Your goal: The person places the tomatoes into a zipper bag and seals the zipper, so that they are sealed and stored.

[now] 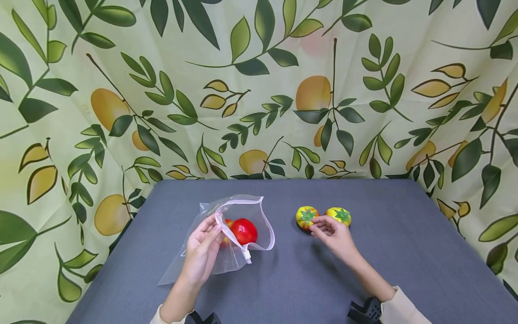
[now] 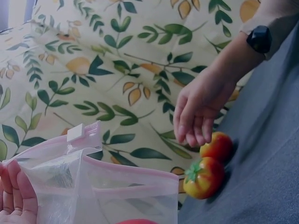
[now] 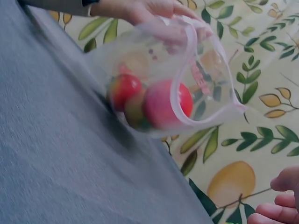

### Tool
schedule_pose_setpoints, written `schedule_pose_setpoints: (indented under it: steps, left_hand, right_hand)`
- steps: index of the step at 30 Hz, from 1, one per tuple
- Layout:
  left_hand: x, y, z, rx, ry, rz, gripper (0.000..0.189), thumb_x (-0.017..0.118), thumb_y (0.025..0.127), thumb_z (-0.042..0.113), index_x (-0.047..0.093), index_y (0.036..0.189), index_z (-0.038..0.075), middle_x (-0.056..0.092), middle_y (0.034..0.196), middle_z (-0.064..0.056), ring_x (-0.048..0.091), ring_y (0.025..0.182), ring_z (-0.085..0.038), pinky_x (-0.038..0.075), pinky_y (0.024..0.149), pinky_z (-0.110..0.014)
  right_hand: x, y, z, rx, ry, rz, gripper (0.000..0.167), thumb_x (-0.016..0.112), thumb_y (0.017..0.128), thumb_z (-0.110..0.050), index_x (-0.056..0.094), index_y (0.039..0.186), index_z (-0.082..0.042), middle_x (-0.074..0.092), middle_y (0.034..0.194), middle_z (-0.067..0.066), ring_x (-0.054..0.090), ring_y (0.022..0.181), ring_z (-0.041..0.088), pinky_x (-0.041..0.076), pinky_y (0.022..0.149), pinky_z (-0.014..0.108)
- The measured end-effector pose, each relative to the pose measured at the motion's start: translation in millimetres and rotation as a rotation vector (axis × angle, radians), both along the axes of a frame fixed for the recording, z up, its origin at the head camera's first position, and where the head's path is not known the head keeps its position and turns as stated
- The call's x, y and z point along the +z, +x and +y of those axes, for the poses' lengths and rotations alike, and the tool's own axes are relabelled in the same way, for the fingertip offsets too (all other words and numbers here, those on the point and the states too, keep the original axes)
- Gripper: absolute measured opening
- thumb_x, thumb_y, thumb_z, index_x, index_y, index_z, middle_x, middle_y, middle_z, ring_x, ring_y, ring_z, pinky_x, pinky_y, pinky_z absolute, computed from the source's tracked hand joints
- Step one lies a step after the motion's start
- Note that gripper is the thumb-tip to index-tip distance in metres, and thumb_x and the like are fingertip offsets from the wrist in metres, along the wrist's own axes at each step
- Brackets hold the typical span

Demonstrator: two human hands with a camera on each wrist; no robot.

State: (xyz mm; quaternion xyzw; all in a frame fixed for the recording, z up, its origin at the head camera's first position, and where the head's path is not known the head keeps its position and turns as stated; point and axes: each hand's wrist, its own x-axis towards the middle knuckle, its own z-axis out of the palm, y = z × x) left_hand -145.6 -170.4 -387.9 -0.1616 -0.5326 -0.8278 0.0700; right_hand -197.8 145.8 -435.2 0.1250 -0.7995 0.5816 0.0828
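Observation:
My left hand (image 1: 201,249) pinches the rim of a clear zip bag (image 1: 228,266), whose mouth gapes to the right. Inside lies a shiny red round fruit (image 1: 245,231); the right wrist view shows a smaller red fruit (image 3: 125,92) beside it and a greenish one partly hidden. Two yellow-and-red tomatoes with green leafy tops stand on the table to the right, a left tomato (image 1: 306,217) and a right tomato (image 1: 342,215). Over them hovers my right hand (image 1: 333,234), fingers loosely bent and nothing held. In the left wrist view its fingertips hang just above the tomatoes.
A grey cloth-covered table (image 1: 283,288) lies under everything. Behind it and at both sides hangs a cream curtain (image 1: 259,108) printed with leaves and fruit. The bag's white zip slider (image 1: 247,255) sits at the lower front of its mouth.

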Motion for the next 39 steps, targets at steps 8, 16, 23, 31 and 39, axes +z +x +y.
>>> schedule_pose_setpoints:
  steps: [8, 16, 23, 31, 39]
  left_hand:
    - [0.9, 1.4, -0.3, 0.0, -0.009, 0.0, 0.032, 0.04, 0.098, -0.003, 0.058, 0.116, 0.016, 0.061, 0.107, 0.01, 0.059, 0.097, -0.001, 0.052, 0.091, -0.014]
    - [0.5, 2.6, -0.6, -0.001, -0.028, -0.004, 0.031, 0.041, 0.098, -0.002, 0.057, 0.117, 0.016, 0.061, 0.109, 0.01, 0.059, 0.099, -0.003, 0.052, 0.091, -0.014]
    - [-0.5, 1.8, -0.7, 0.0, -0.026, -0.007, 0.031, 0.041, 0.098, -0.002, 0.058, 0.116, 0.017, 0.061, 0.107, 0.011, 0.059, 0.097, -0.002, 0.053, 0.091, -0.014]
    - [1.6, 2.3, 0.6, 0.004, -0.046, -0.006, 0.03, 0.041, 0.098, -0.001, 0.057, 0.117, 0.016, 0.061, 0.109, 0.011, 0.059, 0.098, -0.003, 0.053, 0.091, -0.015]
    - [1.8, 2.0, 0.9, 0.009, -0.047, -0.01, 0.031, 0.041, 0.098, -0.001, 0.058, 0.116, 0.018, 0.061, 0.109, 0.011, 0.06, 0.098, -0.003, 0.052, 0.093, -0.015]
  right_hand:
    - [-1.7, -4.5, 12.4, -0.078, 0.08, 0.161, 0.021, 0.071, 0.082, 0.002, 0.065, 0.1, 0.009, 0.07, 0.086, 0.021, 0.059, 0.075, -0.012, 0.053, 0.065, 0.01]
    - [-1.5, -10.2, 23.4, -0.123, 0.112, 0.255, 0.023, 0.073, 0.076, 0.007, 0.064, 0.098, 0.008, 0.071, 0.086, 0.021, 0.057, 0.078, -0.016, 0.052, 0.068, 0.006]
    - [2.0, -10.8, 33.1, -0.178, 0.136, 0.235, 0.026, 0.077, 0.077, -0.002, 0.066, 0.1, 0.002, 0.072, 0.091, 0.02, 0.059, 0.08, -0.014, 0.052, 0.07, 0.007]
    - [-2.2, -16.9, 45.6, -0.221, 0.162, 0.262, 0.038, 0.079, 0.074, 0.0, 0.063, 0.108, 0.005, 0.069, 0.103, 0.024, 0.054, 0.091, -0.02, 0.042, 0.083, -0.003]
    - [-15.8, -25.8, 58.2, -0.257, 0.198, 0.264, 0.043, 0.078, 0.073, 0.002, 0.061, 0.113, 0.006, 0.067, 0.11, 0.025, 0.046, 0.099, -0.026, 0.035, 0.089, -0.006]
